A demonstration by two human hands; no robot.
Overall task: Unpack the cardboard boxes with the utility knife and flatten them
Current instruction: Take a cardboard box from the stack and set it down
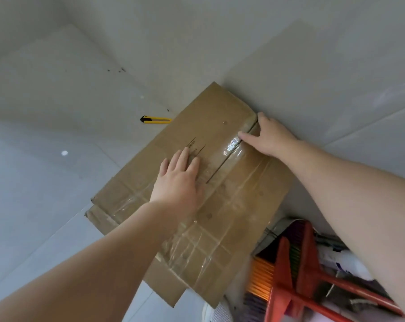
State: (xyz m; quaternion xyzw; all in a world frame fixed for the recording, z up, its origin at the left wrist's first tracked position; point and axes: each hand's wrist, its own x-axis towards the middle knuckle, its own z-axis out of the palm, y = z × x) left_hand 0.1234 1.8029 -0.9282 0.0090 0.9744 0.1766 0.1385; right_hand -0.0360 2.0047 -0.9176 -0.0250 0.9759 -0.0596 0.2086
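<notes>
From the head camera, you are at the flattening step: the cardboard box (196,196) already lies collapsed on the tiled floor (45,205), its far edge against the wall (313,66). Your left hand (180,180) presses flat on its middle, fingers straight and holding nothing. Your right hand (271,138) rests at the far right edge, fingers extended along the taped seam, gripping nothing. The utility knife (155,119) lies on the floor just left of the box's far corner, untouched. Red brooms (296,270) crowd the near right. Next, you likely press the creases down; mind the tape (231,145) springing the flaps back.
</notes>
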